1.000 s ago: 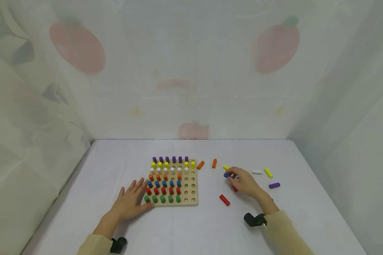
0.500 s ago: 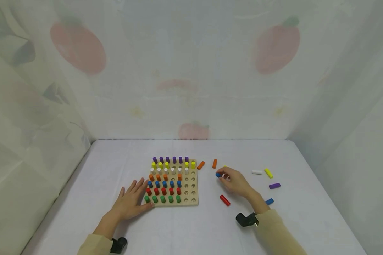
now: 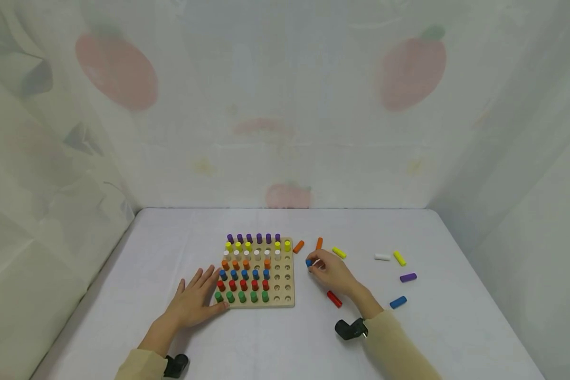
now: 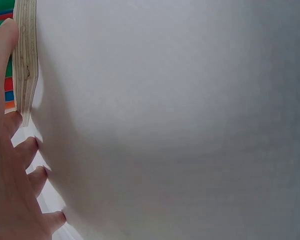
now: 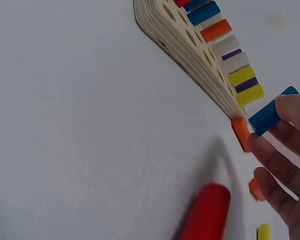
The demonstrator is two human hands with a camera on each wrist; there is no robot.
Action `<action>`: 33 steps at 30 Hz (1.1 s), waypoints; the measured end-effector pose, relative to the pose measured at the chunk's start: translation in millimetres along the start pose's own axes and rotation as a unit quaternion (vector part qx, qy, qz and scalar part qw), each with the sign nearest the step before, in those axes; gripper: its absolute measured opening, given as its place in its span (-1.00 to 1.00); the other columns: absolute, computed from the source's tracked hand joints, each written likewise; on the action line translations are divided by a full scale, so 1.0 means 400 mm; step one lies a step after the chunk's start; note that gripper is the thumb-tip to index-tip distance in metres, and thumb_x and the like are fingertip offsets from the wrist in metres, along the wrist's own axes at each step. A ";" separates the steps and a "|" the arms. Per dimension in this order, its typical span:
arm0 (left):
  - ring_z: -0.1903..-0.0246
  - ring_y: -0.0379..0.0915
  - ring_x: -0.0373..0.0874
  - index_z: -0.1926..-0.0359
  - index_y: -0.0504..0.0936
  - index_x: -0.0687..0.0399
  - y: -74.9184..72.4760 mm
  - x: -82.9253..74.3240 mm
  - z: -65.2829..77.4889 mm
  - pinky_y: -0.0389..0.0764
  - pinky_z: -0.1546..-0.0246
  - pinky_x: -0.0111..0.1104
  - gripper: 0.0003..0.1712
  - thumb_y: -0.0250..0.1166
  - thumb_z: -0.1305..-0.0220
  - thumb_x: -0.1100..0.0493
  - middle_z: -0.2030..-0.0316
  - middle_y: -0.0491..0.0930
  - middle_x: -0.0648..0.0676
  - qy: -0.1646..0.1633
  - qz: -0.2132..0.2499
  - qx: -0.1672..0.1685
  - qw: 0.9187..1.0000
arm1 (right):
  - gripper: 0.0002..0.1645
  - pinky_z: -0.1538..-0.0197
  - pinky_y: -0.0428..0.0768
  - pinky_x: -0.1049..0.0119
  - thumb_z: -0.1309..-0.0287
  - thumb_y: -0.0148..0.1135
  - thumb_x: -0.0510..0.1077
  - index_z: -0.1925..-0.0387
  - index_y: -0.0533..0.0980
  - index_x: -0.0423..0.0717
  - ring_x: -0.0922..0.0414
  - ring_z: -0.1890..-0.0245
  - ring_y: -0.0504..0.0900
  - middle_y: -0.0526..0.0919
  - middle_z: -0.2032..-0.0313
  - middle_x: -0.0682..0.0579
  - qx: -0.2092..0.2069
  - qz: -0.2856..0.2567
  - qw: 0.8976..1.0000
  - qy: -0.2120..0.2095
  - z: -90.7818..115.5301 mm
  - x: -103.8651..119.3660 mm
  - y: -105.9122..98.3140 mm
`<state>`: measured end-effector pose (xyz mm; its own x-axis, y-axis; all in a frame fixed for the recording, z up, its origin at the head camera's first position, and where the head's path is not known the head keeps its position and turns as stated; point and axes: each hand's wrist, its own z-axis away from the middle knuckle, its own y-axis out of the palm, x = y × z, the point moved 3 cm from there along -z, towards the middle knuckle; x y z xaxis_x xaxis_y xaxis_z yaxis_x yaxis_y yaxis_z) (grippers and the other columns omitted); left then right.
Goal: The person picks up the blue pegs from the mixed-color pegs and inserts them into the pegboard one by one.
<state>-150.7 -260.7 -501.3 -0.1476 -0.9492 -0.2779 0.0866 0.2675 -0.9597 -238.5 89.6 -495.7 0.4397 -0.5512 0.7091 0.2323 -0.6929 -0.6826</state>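
A wooden pegboard (image 3: 285, 302) lies left of centre on the table, with rows of upright purple, yellow, white, orange, blue, red and green pegs. Several holes show bare, mostly in its right columns. My left hand (image 3: 192, 302) rests with fingers spread at the board's left edge, the thumb touching its near left corner. In the left wrist view, that thumb (image 4: 4, 42) lies against the board's side (image 4: 26, 60). Just right of the board, my right hand (image 3: 333, 272) pinches a blue peg (image 5: 270, 114) between thumb and fingers, clear of the board.
Loose pegs lie right of the board: orange ones (image 3: 298, 246) near its far corner, a red one (image 3: 334, 299) below my right hand, a yellow one (image 3: 339, 252) behind it. Farther right are a white peg (image 3: 382, 257), a purple one (image 3: 408, 277) and a blue one (image 3: 398, 302).
My right hand has moved left toward the board with the blue peg, uncovering a yellow peg and another blue peg on the table. The left hand has stayed in place.
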 end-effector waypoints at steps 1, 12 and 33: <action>-0.35 -0.08 0.24 -0.40 0.10 -0.05 0.000 0.000 0.000 -0.11 -0.18 0.33 0.10 0.12 0.06 -0.52 -0.39 0.08 0.13 0.000 0.000 0.000 1.000 | -0.76 0.14 0.57 0.42 -0.12 0.24 -0.16 0.13 0.47 0.04 0.32 0.25 0.54 0.55 0.23 0.25 0.004 -0.004 1.000 0.001 -0.003 0.003 0.005; -0.35 -0.08 0.23 -0.41 0.09 -0.06 0.004 0.004 -0.001 -0.11 -0.19 0.33 0.11 0.10 0.06 -0.53 -0.39 0.07 0.12 -0.001 -0.002 0.001 1.000 | -0.77 0.13 0.56 0.44 -0.15 0.19 -0.17 0.13 0.47 0.04 0.32 0.24 0.54 0.56 0.23 0.24 0.020 -0.003 1.000 -0.018 -0.037 0.039 0.057; -0.35 -0.08 0.24 -0.41 0.08 -0.04 0.003 0.003 -0.006 -0.10 -0.18 0.34 0.12 0.11 0.06 -0.53 -0.39 0.07 0.14 0.002 -0.006 0.004 1.000 | -0.75 0.17 0.55 0.47 -0.16 0.19 -0.14 0.10 0.49 -0.05 0.32 0.29 0.51 0.57 0.27 0.19 0.044 -0.027 0.998 -0.035 -0.064 0.094 0.120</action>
<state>-152.9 -261.4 -502.8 -0.1523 -0.9517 -0.2666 0.0935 0.2546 -0.9625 -233.0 23.6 -497.5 0.4831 -0.4782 0.7334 0.3313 -0.6756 -0.6587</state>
